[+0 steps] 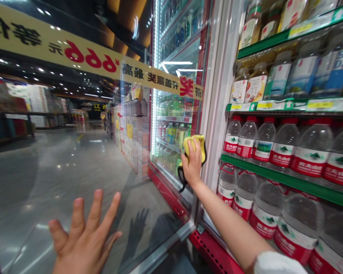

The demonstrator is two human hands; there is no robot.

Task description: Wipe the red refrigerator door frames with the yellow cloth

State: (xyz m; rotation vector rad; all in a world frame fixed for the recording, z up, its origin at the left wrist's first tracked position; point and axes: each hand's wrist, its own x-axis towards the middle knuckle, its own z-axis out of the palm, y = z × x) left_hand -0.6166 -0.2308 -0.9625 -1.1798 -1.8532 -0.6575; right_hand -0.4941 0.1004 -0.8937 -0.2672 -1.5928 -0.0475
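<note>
Holding yellow cloth (202, 147) against glass door (167, 248), right hand (192, 165) sits below banner (100, 62), beside shelved bottles (284, 146); left hand (82, 243) spreads empty.

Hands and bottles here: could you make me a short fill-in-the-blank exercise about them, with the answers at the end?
The person's right hand is on a ____ cloth with a dark edge.
The left hand, its fingers spread, holds ____.
The large bottles on the shelf to the right have caps coloured ____.
The shelf edge just below those bottles is ____.
Missing words: yellow; nothing; red; green.
</note>
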